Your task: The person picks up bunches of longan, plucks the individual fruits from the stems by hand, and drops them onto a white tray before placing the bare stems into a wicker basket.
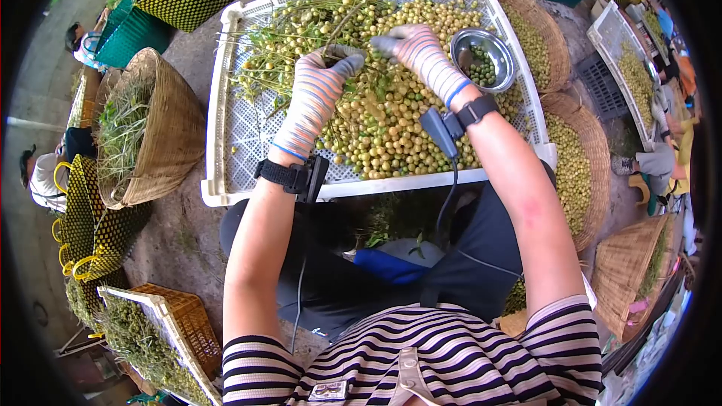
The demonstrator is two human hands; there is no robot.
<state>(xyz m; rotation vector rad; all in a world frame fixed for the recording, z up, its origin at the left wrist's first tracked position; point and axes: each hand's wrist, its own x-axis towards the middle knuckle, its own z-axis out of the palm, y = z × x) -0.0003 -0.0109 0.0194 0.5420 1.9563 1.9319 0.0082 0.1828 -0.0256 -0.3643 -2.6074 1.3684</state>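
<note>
A white perforated tray (263, 189) lies before me, heaped with small round yellow-green fruits (398, 131). Leafy stems with fruits still attached (289, 49) cover its far left part. My left hand (322, 86), in a striped glove with grey fingertips, is closed around a fruit-bearing stem over the middle of the pile. Just to its right, my right hand (421, 56), gloved alike, has its fingers pinched together above the fruits; what they hold is hidden. A metal bowl (505, 81) with some greener fruits sits in the tray beside my right wrist.
Wicker baskets of fruit (594, 180) stand along the tray's right side. On the left are a tall wicker basket (177, 131) of stems and a black-yellow woven basket (98, 218). A crate (192, 323) stands lower left. Other people sit at both edges, one near another tray (602, 30).
</note>
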